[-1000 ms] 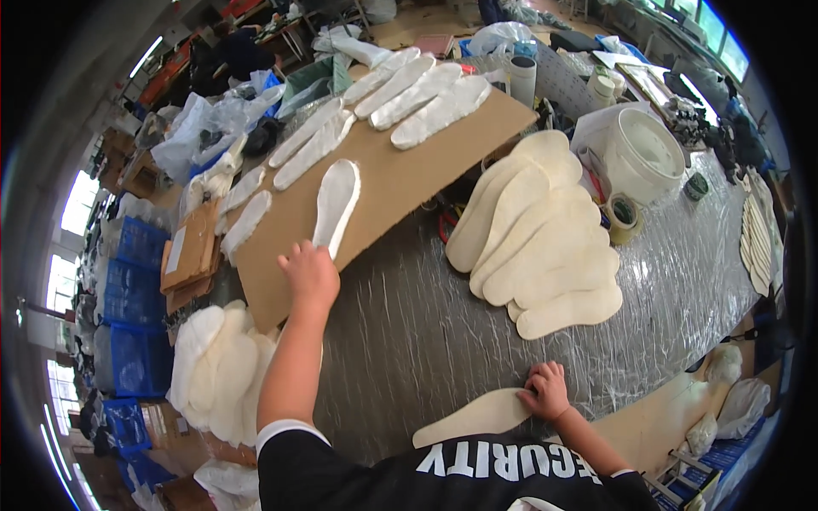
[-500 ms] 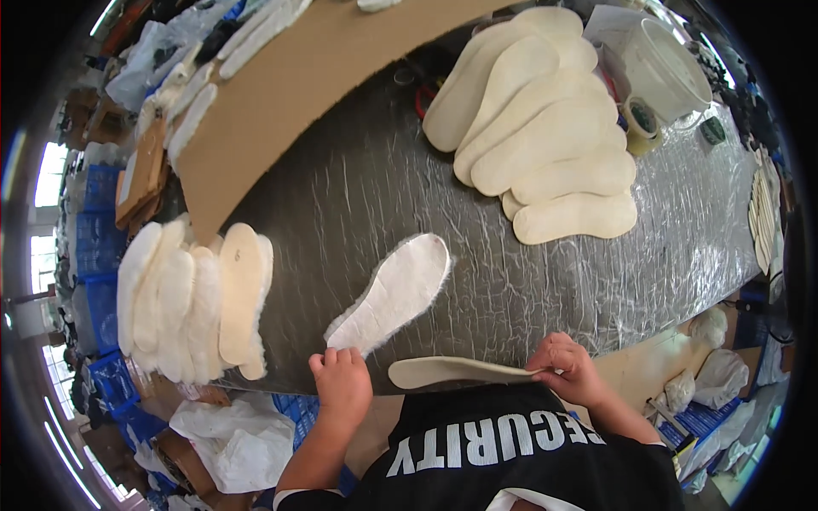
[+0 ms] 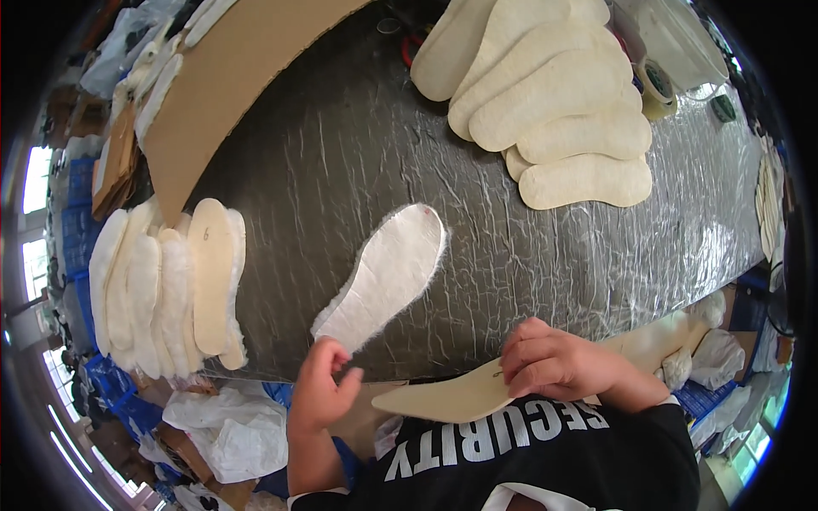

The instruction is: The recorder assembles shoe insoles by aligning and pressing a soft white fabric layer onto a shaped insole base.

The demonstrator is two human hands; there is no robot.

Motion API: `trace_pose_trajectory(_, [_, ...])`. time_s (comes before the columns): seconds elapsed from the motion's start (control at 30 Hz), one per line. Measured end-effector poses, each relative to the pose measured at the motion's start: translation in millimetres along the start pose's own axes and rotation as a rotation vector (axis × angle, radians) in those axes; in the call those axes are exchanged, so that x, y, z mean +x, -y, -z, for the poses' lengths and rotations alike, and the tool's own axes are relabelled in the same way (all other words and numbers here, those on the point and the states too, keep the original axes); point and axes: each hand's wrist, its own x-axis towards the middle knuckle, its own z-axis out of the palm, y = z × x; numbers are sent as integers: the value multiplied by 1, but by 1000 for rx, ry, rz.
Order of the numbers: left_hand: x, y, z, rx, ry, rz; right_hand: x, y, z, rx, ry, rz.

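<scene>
A white insole (image 3: 383, 271) with a fluffy edge lies slantwise on the dark table, its narrow end toward me. My left hand (image 3: 322, 387) is at that narrow end, fingers bent and thumb held apart; the fingertips overlap the insole's edge, and whether they touch it is unclear. Between the table edge and my shirt, a cream insole (image 3: 447, 399) is tilted in the air. My right hand (image 3: 550, 362) grips it by its right end, fingers on top; the thumb is mostly hidden.
Cream insoles (image 3: 562, 89) lie fanned out at the far right. A row of fluffy insoles (image 3: 158, 298) stands at the left edge. Curved brown cardboard (image 3: 226, 72) covers the far left. Tape rolls (image 3: 656, 89) and a translucent tub (image 3: 682, 38) are at back right.
My right hand has raised and turned the cream insole, showing more of its face. My left hand's thumb has opened away from the fluffy insole's end. The whole view has shifted slightly.
</scene>
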Motion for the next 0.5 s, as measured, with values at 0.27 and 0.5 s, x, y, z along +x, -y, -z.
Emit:
trace_pose_trajectory(0.27, [5,-23,-58,-1172,947,-280,54,-23,-8,41,-238,262])
trace_pose_trajectory(0.5, [-17,-21,-11,-657,358,-267,60,-45,5,46,-328,212])
